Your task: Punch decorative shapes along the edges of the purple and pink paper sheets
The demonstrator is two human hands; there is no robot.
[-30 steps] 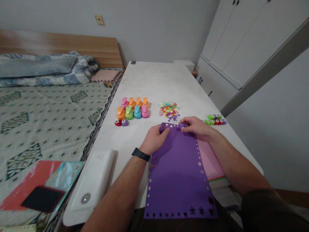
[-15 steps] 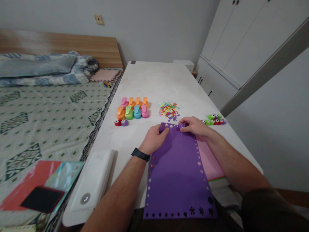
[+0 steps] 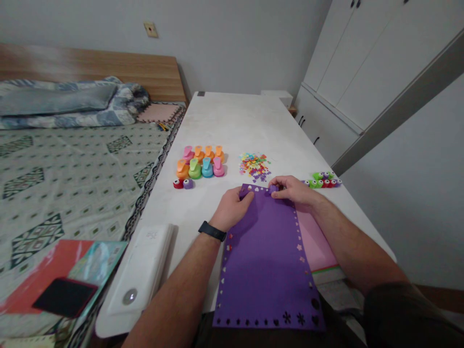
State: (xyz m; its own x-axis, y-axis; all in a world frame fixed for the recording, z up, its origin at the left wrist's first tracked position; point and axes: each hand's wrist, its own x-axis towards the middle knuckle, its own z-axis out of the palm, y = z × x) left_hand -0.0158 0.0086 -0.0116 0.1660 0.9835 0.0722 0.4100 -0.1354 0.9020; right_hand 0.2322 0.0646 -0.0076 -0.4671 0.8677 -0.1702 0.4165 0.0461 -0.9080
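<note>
A purple paper sheet [image 3: 266, 270] lies on the white table [image 3: 232, 121], with heart, flower and other small shapes punched along its edges. My left hand [image 3: 231, 209] grips the sheet's far edge near its left corner. My right hand [image 3: 292, 190] pinches a small purple craft punch [image 3: 273, 189] on the same edge, and the punch's slot is hidden by my fingers. A pink paper sheet [image 3: 317, 246] shows under the sheet's right side. A black band circles my left wrist.
Beyond the hands stand rows of colourful craft punches [image 3: 200, 162] and a pile of paper cutouts [image 3: 254, 166]. Small punches sit at right [image 3: 322, 180] and left [image 3: 180, 183]. A white box [image 3: 139, 261] lies at the table's left edge, beside a bed [image 3: 79, 159].
Both hands stay at the sheet's far edge with no clear change in grip. The whole view has shifted very slightly.
</note>
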